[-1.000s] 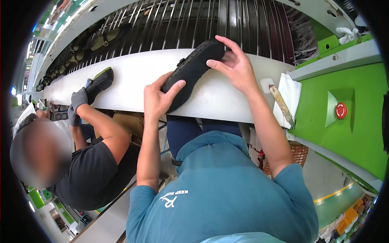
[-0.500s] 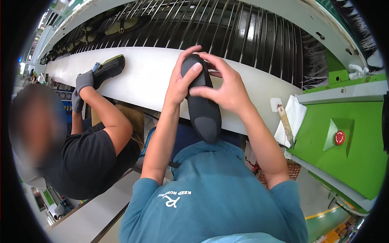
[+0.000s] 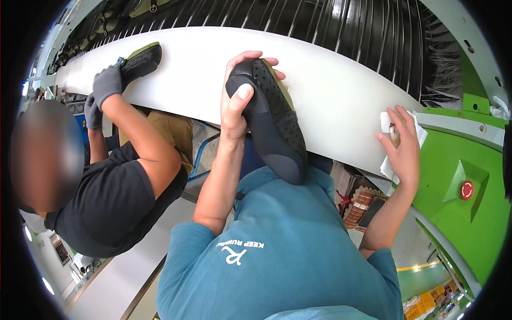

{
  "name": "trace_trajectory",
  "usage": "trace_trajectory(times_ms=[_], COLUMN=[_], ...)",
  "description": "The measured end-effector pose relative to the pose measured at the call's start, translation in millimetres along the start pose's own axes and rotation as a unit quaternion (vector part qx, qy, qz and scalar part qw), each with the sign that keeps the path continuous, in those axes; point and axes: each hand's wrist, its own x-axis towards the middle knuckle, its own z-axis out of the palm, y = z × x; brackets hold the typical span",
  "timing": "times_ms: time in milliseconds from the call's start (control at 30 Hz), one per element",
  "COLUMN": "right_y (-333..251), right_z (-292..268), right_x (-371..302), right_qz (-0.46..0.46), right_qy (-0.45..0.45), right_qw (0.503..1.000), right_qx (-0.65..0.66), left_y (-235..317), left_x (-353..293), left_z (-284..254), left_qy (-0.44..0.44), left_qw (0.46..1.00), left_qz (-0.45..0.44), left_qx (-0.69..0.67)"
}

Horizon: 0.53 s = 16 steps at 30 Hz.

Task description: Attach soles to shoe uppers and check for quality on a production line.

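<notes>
My left hand is wrapped round a dark shoe, thumb across its sole and fingers behind it. The shoe is tilted with its black sole turned toward me, and an olive edge shows along its right side. Out to the right, my right hand is over a brownish stick-like tool on a white cloth. Its thumb and fingers are apart, with part of the tool visible between them. The rest of the tool is hidden under the hand.
A white ledge runs before a machine's metal rods. At left, a co-worker's gloved hand holds a similar shoe. A green panel with a red button stands at right, near a woven basket.
My right hand has left the shoe and moved right to the tool on the cloth. The shoe has turned in my left hand, showing more of its perforated side.
</notes>
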Motion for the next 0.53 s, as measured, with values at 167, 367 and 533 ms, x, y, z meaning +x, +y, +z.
trace_trajectory(times_ms=[167, 367, 533], right_y=[6.5, 7.4, 13.9], right_z=[-0.6, -9.1, -17.4], right_x=[14.7, 23.8, 29.9], right_qz=[-0.008, -0.005, 0.004], right_qy=[0.020, 0.017, -0.031], right_qw=[1.000, 1.000, 0.999], right_qx=[-0.003, -0.007, -0.038], left_y=[-1.0, 2.2, -3.5], left_x=[-3.5, -2.1, -1.6], left_z=[0.8, -2.9, -9.1], left_qy=[-0.005, 0.016, 0.037], left_qw=[1.000, 0.998, 0.999], left_qz=[0.014, 0.039, 0.015], left_qx=[-0.002, 0.051, -0.016])
